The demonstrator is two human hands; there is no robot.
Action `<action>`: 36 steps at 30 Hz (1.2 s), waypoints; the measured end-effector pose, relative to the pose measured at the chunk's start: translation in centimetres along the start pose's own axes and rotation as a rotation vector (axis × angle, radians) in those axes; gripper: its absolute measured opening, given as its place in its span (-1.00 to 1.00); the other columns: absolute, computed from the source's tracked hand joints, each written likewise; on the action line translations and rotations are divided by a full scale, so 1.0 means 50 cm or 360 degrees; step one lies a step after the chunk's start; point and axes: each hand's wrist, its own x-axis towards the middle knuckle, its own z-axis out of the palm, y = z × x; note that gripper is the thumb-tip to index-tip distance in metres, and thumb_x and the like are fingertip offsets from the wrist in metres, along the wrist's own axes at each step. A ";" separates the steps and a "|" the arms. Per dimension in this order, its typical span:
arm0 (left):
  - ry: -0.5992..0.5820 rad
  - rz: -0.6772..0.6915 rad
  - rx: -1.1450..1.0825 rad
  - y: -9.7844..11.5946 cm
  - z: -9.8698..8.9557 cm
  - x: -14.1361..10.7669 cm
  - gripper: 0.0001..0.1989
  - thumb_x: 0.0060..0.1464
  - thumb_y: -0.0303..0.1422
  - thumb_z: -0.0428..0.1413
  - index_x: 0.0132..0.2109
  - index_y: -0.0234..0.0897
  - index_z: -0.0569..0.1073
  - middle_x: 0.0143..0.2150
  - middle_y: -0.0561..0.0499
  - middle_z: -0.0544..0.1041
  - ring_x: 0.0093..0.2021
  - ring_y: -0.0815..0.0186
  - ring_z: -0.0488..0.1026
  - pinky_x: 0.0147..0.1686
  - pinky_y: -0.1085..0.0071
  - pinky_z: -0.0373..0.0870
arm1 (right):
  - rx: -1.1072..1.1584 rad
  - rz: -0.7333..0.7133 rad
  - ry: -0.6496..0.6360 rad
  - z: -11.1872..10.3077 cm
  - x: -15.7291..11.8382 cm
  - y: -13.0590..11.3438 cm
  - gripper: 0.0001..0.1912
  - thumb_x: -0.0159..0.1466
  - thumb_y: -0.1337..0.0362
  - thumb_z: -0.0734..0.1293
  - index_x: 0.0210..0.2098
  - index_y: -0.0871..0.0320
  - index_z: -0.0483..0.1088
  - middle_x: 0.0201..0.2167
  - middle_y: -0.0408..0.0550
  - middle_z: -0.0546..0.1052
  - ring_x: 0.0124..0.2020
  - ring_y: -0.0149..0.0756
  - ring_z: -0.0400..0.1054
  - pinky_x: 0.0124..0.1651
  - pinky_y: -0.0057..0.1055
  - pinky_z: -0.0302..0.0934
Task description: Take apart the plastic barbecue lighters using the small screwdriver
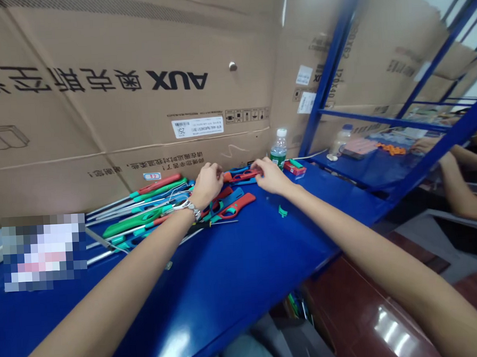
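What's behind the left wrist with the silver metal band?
Visible left of the wrist: thin silver metal rods, green plastic handles. Right of it: red plastic handles, blue plastic handles. Directly behind the wrist and left hand: covered, can't tell.

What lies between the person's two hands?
In the head view, a cluster of red and blue pieces lies between the left hand and the right hand.

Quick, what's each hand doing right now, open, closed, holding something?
Left hand: fingers curled; whether it holds anything cannot be told.
Right hand: fingertips at a red tool; whether they grip it cannot be told.
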 end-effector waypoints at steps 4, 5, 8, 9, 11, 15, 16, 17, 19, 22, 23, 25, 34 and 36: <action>-0.0136 0.0310 -0.0141 0.068 0.004 -0.051 -0.81 0.25 -0.34 0.02 -0.24 -0.28 0.51 -0.20 -0.16 0.55 -0.16 0.09 0.51 -0.06 0.14 0.44 | -0.0171 0.0390 -0.0143 -0.023 -0.149 0.025 -0.61 0.38 -0.05 0.22 -0.04 0.12 0.39 -0.18 0.12 0.56 -0.15 -0.01 0.50 -0.12 -0.15 0.33; -0.0196 0.0377 -0.0130 0.086 0.007 -0.065 -0.79 0.26 -0.33 0.02 -0.25 -0.27 0.51 -0.21 -0.15 0.55 -0.17 0.09 0.51 -0.07 0.14 0.44 | -0.0214 0.0463 -0.0200 -0.022 -0.178 0.023 -0.58 0.37 -0.08 0.22 -0.04 0.12 0.38 -0.22 0.12 0.58 -0.18 0.01 0.51 -0.15 -0.15 0.32; -0.0361 0.0548 -0.0035 0.127 0.014 -0.110 -0.79 0.28 -0.31 0.02 -0.20 -0.27 0.52 -0.16 -0.15 0.56 -0.11 0.08 0.51 -0.05 0.16 0.44 | -0.0242 0.0473 -0.0233 -0.009 -0.235 0.004 -0.71 0.38 0.05 0.24 -0.11 0.14 0.39 -0.26 0.10 0.59 -0.22 -0.03 0.52 -0.24 -0.25 0.27; -0.0400 0.0577 -0.0015 0.134 0.015 -0.125 -0.79 0.29 -0.31 0.02 -0.18 -0.27 0.52 -0.14 -0.15 0.56 -0.10 0.08 0.51 -0.05 0.17 0.44 | -0.0208 0.0449 -0.0213 -0.004 -0.244 -0.004 -0.77 0.38 0.12 0.24 -0.14 0.13 0.39 -0.27 0.08 0.59 -0.24 -0.07 0.52 -0.26 -0.29 0.24; -0.0449 0.0610 -0.0023 0.138 0.013 -0.152 -0.81 0.29 -0.31 0.03 -0.14 -0.28 0.52 -0.10 -0.15 0.54 -0.10 0.09 0.51 -0.05 0.17 0.45 | -0.0071 0.0394 -0.0146 0.005 -0.251 -0.021 -0.86 0.36 0.20 0.27 -0.22 0.13 0.39 -0.32 0.01 0.58 -0.29 -0.16 0.49 -0.30 -0.35 0.20; -0.0437 0.0674 -0.0162 0.118 -0.013 -0.198 -0.76 0.23 -0.38 0.10 0.03 -0.29 0.44 0.03 -0.17 0.50 -0.02 0.11 0.50 0.00 0.17 0.47 | 0.0518 0.0164 0.0032 0.020 -0.247 -0.061 -0.90 0.31 0.23 0.31 -0.28 0.13 0.38 -0.42 -0.11 0.51 -0.40 -0.32 0.39 -0.30 -0.41 0.21; -0.0430 0.0692 -0.0192 0.108 -0.025 -0.209 -0.72 0.21 -0.40 0.11 0.07 -0.28 0.42 0.05 -0.17 0.49 0.01 0.10 0.50 0.01 0.17 0.47 | 0.0690 0.0078 0.0052 0.025 -0.245 -0.074 -0.89 0.31 0.22 0.31 -0.27 0.13 0.37 -0.43 -0.13 0.50 -0.41 -0.34 0.37 -0.29 -0.41 0.23; -0.0422 0.0704 -0.0213 0.097 -0.039 -0.220 -0.70 0.20 -0.42 0.11 0.08 -0.28 0.40 0.06 -0.17 0.49 0.03 0.10 0.50 0.02 0.17 0.47 | 0.0839 -0.0003 0.0047 0.030 -0.243 -0.090 -0.88 0.30 0.21 0.31 -0.27 0.14 0.37 -0.43 -0.14 0.49 -0.41 -0.35 0.36 -0.29 -0.42 0.24; -0.0402 0.0704 -0.0217 0.069 -0.073 -0.243 -0.71 0.20 -0.43 0.10 0.07 -0.24 0.40 0.06 -0.15 0.50 0.05 0.11 0.50 0.03 0.18 0.46 | 0.1047 -0.0126 -0.0004 0.044 -0.235 -0.130 -0.86 0.29 0.19 0.32 -0.27 0.13 0.35 -0.43 -0.16 0.46 -0.42 -0.36 0.35 -0.31 -0.42 0.24; -0.0334 0.0613 -0.0193 0.018 -0.136 -0.288 -0.71 0.21 -0.40 0.10 0.08 -0.20 0.39 0.04 -0.11 0.53 0.03 0.14 0.51 0.03 0.19 0.46 | 0.1215 -0.0280 -0.0125 0.068 -0.220 -0.201 -0.85 0.28 0.19 0.34 -0.27 0.11 0.30 -0.44 -0.18 0.44 -0.44 -0.37 0.33 -0.34 -0.43 0.23; -0.0319 0.0577 -0.0185 -0.001 -0.159 -0.307 -0.71 0.22 -0.38 0.11 0.09 -0.19 0.39 0.03 -0.11 0.54 0.03 0.14 0.51 0.03 0.19 0.46 | 0.1247 -0.0348 -0.0174 0.076 -0.214 -0.226 -0.85 0.27 0.20 0.34 -0.28 0.11 0.30 -0.44 -0.19 0.43 -0.44 -0.37 0.33 -0.35 -0.43 0.22; -0.0319 0.0513 -0.0167 -0.038 -0.204 -0.352 -0.71 0.20 -0.34 0.13 0.07 -0.19 0.40 0.03 -0.11 0.54 0.03 0.13 0.51 0.03 0.17 0.47 | 0.1246 -0.0518 -0.0307 0.089 -0.204 -0.274 -0.87 0.27 0.23 0.34 -0.28 0.11 0.30 -0.44 -0.19 0.43 -0.43 -0.38 0.33 -0.34 -0.44 0.21; -0.0177 0.0185 0.0177 -0.194 -0.335 -0.494 -0.70 0.19 -0.52 -0.07 -0.04 -0.20 0.46 -0.06 -0.11 0.51 -0.08 0.17 0.49 -0.05 0.20 0.48 | 0.0476 -0.1127 -0.0495 0.110 -0.197 -0.414 -0.89 0.26 0.24 0.37 -0.25 0.11 0.41 -0.35 -0.14 0.51 -0.30 -0.31 0.35 -0.31 -0.39 0.05; -0.0160 0.0222 0.0422 -0.227 -0.350 -0.478 -0.67 0.22 -0.55 -0.11 -0.02 -0.25 0.48 -0.05 -0.17 0.52 -0.06 0.12 0.46 -0.02 0.14 0.45 | 0.0399 -0.1039 -0.0411 0.112 -0.191 -0.421 -0.81 0.26 0.19 0.35 -0.16 0.10 0.42 -0.29 -0.10 0.53 -0.26 -0.27 0.37 -0.31 -0.38 0.07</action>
